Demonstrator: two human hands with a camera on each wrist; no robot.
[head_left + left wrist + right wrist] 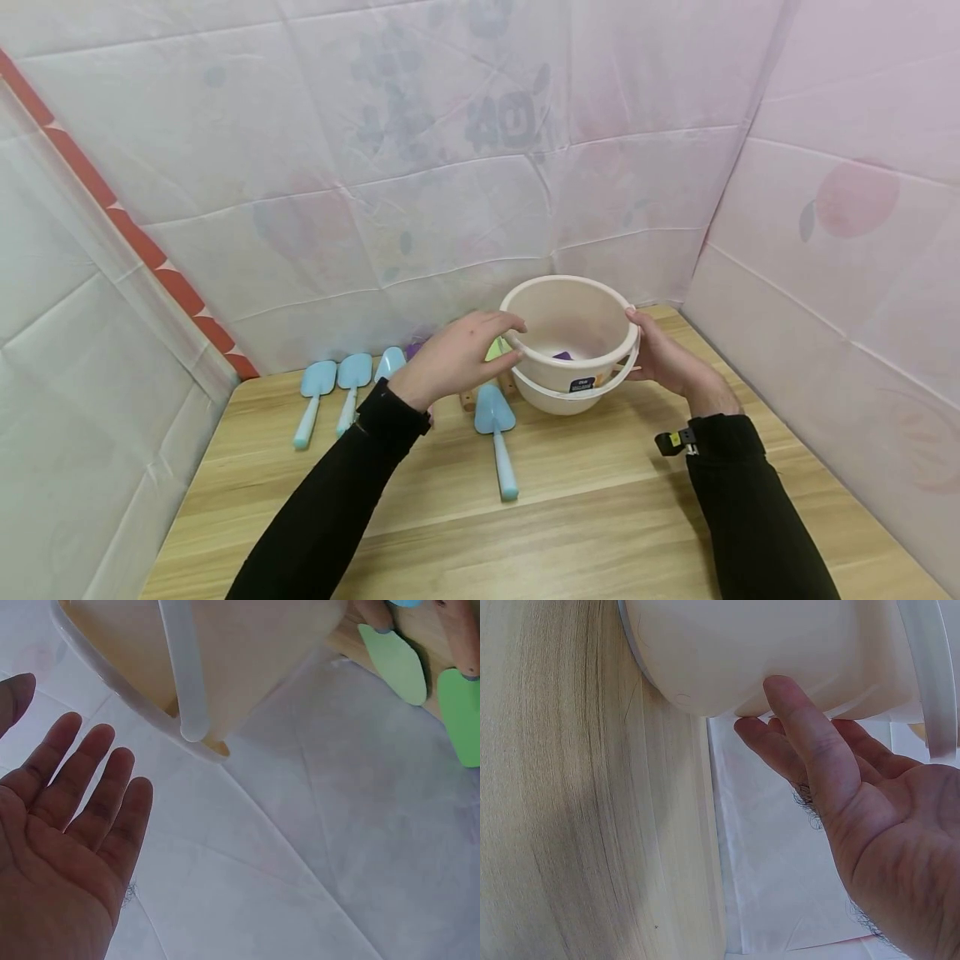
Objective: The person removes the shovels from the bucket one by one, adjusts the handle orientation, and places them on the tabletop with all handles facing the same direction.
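A cream plastic bucket (570,333) with a hoop handle stands at the back of the wooden table (585,517). My left hand (480,346) hovers beside its left rim, fingers spread. In the left wrist view the left hand's palm (67,825) is flat and apart from the bucket (247,645) and its handle (184,667). My right hand (667,358) is at the bucket's right side. There, straight fingertips (780,690) touch the bucket wall (780,645) below the rim. A small purple piece (562,356) lies inside the bucket.
A light blue toy shovel (497,433) lies in front of the bucket, and three more (315,396) lie at the back left. Green shovel blades (394,660) show behind the bucket. Sheet-covered walls (825,250) close in the table at the back and both sides.
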